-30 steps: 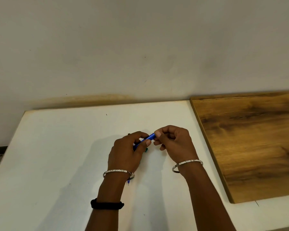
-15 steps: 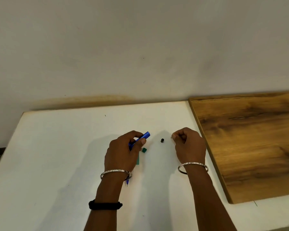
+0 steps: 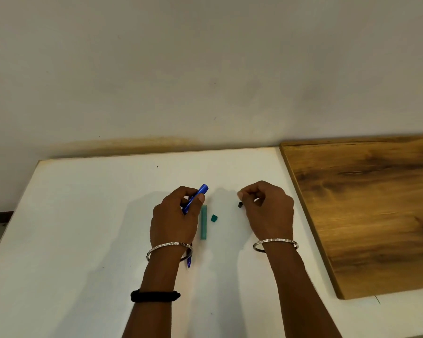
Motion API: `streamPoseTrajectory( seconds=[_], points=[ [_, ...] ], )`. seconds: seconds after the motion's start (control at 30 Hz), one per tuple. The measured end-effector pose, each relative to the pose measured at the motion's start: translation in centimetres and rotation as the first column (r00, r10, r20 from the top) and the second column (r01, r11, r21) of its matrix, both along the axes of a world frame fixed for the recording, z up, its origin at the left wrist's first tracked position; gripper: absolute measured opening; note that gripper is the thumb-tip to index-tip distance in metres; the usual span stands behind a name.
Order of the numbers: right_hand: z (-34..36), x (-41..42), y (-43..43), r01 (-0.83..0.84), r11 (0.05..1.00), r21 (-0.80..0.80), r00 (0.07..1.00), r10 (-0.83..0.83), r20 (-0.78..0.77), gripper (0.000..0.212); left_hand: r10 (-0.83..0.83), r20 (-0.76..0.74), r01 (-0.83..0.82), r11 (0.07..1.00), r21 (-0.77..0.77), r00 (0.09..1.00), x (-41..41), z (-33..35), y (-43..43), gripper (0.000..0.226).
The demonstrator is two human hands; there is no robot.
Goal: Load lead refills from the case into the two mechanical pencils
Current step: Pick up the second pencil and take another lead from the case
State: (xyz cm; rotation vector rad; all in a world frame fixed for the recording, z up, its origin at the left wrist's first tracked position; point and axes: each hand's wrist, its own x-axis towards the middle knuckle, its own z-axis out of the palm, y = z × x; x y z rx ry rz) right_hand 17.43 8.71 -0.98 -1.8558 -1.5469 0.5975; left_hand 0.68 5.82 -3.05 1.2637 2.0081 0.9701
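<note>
Left hand (image 3: pixel 175 217) grips a blue pencil (image 3: pixel 196 197), tilted above mid-counter (image 3: pixel 83 215). Right hand (image 3: pixel 269 211) curled, fingertips pinched; contents indiscernible. Small black cap (image 3: pixel 240 204) lies just beside it. Green lead case (image 3: pixel 203 222) and its lid (image 3: pixel 214 218) lie between the hands. Second pencil tip (image 3: pixel 189 261) shows under the left wrist.

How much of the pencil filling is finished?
Done: the green lead case lies open on the white table, its little cap beside it. In hand: the left hand holds a blue pencil; the right hand sits by a small black piece. Left: no lead shows going in yet.
</note>
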Motion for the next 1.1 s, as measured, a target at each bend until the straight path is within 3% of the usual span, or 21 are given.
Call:
streamPoseTrajectory(
  seconds=[0.2,0.43,0.63,0.83,0.97,1.1],
  points=[
    [-0.3,-3.6,-1.2,-0.208,0.955,-0.210,0.975,0.220,0.035,0.024,0.066,0.023,-0.066,0.998,-0.007,0.998,-0.5,-0.3,0.0,0.021],
    [-0.6,-5.3,-2.0,-0.158,0.887,-0.434,0.971,0.219,0.094,0.036,0.049,0.033,-0.048,0.999,-0.010,0.998,-0.9,-0.3,0.1,0.025],
    [-0.7,-5.8,-2.2,-0.094,0.874,-0.476,0.985,0.152,0.086,0.030,0.033,0.043,-0.032,0.999,-0.010,0.999,-1.3,-0.4,0.0,0.025],
    [-0.9,-6.4,-2.2,-0.060,0.857,-0.512,0.986,0.132,0.105,0.044,0.047,0.039,-0.047,0.999,-0.008,0.998,-1.6,-0.5,0.0,0.026],
    [-0.7,-6.3,-2.3,-0.067,0.880,-0.470,0.988,0.125,0.094,0.044,0.066,0.036,-0.066,0.998,0.010,0.997,-1.7,-0.4,-0.1,0.029],
    [-0.1,-5.9,-2.0,-0.076,0.926,-0.370,0.995,0.093,0.026,0.030,0.072,0.065,-0.073,0.997,0.007,0.995,-1.7,0.1,-0.1,0.029]
  ],
)
